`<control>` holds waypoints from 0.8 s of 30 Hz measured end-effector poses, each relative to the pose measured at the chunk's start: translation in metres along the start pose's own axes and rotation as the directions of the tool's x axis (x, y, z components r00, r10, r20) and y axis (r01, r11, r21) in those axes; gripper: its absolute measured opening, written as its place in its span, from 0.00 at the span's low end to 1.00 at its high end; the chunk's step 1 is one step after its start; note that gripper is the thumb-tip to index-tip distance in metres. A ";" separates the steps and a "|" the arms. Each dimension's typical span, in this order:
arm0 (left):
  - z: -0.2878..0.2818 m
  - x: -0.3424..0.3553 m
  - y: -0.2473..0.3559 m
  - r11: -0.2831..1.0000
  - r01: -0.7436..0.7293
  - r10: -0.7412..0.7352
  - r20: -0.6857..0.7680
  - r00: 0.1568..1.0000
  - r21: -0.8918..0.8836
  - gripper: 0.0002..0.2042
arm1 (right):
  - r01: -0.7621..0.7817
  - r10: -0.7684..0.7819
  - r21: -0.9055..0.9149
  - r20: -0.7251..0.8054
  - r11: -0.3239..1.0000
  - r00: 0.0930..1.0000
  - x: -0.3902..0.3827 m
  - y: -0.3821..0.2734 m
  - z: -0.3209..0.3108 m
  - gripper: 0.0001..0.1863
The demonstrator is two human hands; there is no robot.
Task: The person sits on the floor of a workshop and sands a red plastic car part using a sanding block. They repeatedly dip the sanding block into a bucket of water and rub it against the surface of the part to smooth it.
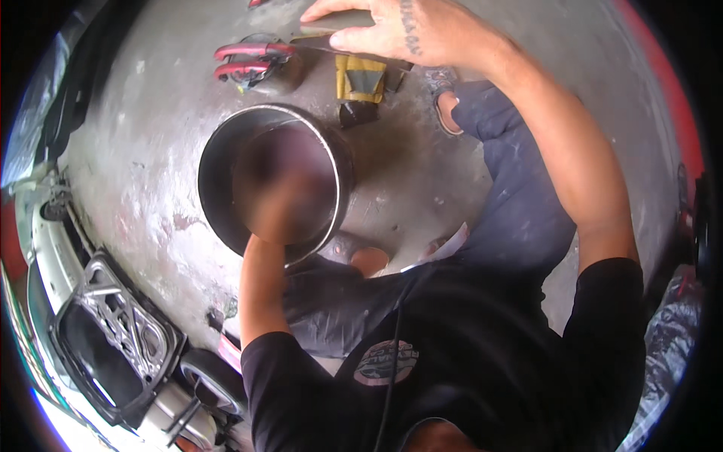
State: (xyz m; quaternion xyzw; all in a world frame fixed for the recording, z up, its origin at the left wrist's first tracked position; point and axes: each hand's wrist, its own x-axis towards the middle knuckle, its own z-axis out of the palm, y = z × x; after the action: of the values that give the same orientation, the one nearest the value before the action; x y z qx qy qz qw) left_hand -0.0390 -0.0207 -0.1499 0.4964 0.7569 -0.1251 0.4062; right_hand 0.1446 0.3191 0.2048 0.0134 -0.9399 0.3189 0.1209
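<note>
The rigid, probably weighty metal ring (pixel 226 151) stood above the concrete floor (pixel 135 151), left hand (pixel 282 196) inside it, grip indiscernible; the right hand (pixel 392 30) clasped a dark flat tool (pixel 331 22), best gripped by its rim.

Black short-sleeved shirt (pixel 452 354), navy trousers (pixel 520 218), tattooed wrist (pixel 409 26).

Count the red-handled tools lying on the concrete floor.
1 clearly: a pair of red-handled pliers-like cutters on the grey concrete floor, beyond the dark metal ring, left of the right hand. A red tip at the top edge may be another, mostly hidden.
</note>
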 end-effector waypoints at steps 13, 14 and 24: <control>-0.068 -0.206 0.060 -0.638 -0.413 -0.184 -0.393 0.901 -0.649 0.28 | -0.122 -0.159 0.663 0.348 0.738 0.924 -0.009 -0.045 0.107 0.25; -0.063 -0.211 0.064 -0.689 -0.406 -0.169 -0.411 0.896 -0.601 0.28 | -0.169 -0.165 0.725 0.366 0.668 0.916 -0.010 -0.056 0.112 0.23; -0.044 -0.198 0.061 -0.937 -0.270 -0.048 -0.688 0.724 -0.219 0.27 | -0.153 -0.210 0.785 0.339 0.601 0.917 0.020 -0.093 0.142 0.28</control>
State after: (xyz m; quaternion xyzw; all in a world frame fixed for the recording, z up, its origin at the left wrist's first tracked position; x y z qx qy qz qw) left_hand 0.0263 -0.0949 0.0375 -0.0111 0.0871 0.8636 0.4965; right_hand 0.1034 0.1602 0.1560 0.1458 -0.7010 0.6927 -0.0864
